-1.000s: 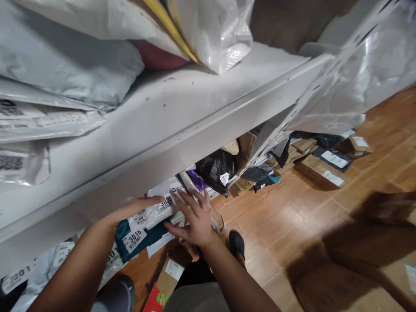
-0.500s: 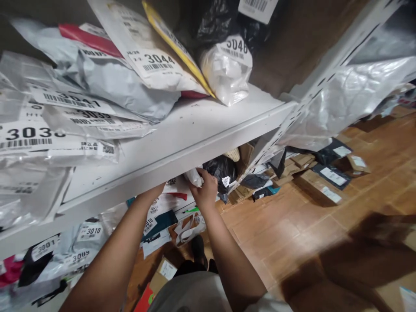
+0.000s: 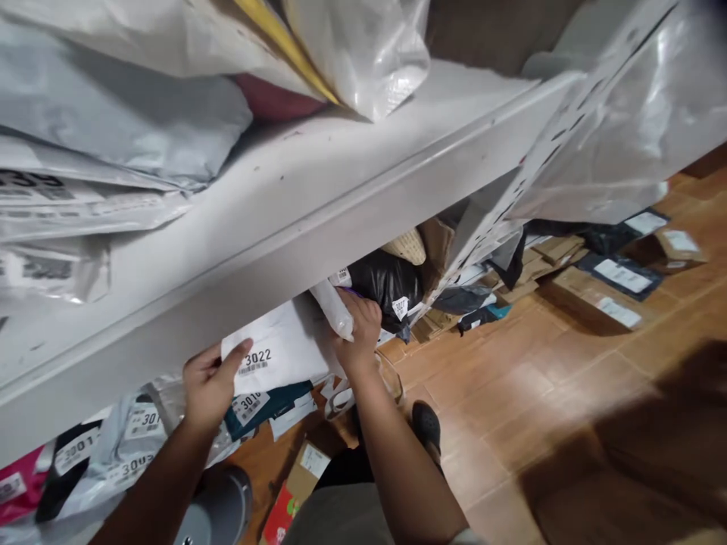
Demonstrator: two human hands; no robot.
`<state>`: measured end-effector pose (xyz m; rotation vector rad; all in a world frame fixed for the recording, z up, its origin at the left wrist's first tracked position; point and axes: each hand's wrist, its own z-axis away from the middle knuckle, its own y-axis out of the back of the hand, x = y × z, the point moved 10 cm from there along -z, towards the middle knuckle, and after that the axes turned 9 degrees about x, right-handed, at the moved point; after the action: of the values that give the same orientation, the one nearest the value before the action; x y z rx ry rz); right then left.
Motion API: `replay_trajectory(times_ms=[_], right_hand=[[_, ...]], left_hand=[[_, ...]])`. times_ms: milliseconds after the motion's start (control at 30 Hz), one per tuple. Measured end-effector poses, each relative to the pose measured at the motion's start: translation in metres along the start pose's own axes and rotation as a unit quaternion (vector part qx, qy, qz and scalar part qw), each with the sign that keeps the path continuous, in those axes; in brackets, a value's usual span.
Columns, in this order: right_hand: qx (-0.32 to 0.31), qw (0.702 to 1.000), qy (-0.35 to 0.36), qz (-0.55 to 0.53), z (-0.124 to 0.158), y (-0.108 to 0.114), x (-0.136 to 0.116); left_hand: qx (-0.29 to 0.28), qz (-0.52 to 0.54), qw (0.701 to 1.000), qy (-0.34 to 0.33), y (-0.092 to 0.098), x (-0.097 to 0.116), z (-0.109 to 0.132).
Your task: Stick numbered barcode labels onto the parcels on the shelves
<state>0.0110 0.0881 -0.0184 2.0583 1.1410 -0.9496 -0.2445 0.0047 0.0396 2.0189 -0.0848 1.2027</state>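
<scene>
White mailer 3022 [image 3: 273, 352] gripped in both hands [image 3: 207, 382] [image 3: 357, 333] under shelf [image 3: 318, 219].
Risk noted: neighbouring parcels [image 3: 258, 405] dragged out, spilling to floor [image 3: 511, 393].

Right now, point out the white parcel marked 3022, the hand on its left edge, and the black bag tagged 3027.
white parcel 3022 [image 3: 284, 344]: head view, on its white face.
left hand [image 3: 207, 386]: head view, back of hand.
black bag 3027 [image 3: 386, 280]: head view, on its glossy plastic.

White metal shelf [image 3: 295, 204] stacked with grey mailer bags [image 3: 113, 129], wooden floor [image 3: 511, 393] strewn with cardboard boxes [image 3: 596, 299]
</scene>
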Motion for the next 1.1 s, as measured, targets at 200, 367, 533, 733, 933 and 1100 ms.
replay_trajectory(times_ms=[200, 367, 533, 733, 933, 1100], right_hand=[[0.03, 0.996, -0.053, -0.06, -0.003, 0.011, 0.008], [0.066, 0.989, -0.092, -0.094, -0.005, 0.019, 0.014], [0.07, 0.988, -0.099, -0.098, -0.005, 0.02, 0.015], [0.07, 0.988, -0.095, -0.103, -0.004, 0.02, 0.015], [0.077, 0.989, -0.086, -0.09, 0.0, 0.02, 0.014], [0.067, 0.989, -0.094, -0.09, 0.001, 0.018, 0.013]], left_hand=[[0.054, -0.032, 0.998, 0.012, 0.013, 0.019, 0.021], [0.055, -0.018, 0.998, -0.013, 0.016, 0.023, 0.024], [0.077, 0.088, 0.992, 0.049, 0.017, -0.002, 0.031], [0.088, 0.12, 0.988, 0.05, 0.018, -0.008, 0.029], [0.1, 0.164, 0.979, 0.064, 0.016, -0.014, 0.028], [0.068, 0.143, 0.987, 0.036, 0.014, -0.018, 0.025]])
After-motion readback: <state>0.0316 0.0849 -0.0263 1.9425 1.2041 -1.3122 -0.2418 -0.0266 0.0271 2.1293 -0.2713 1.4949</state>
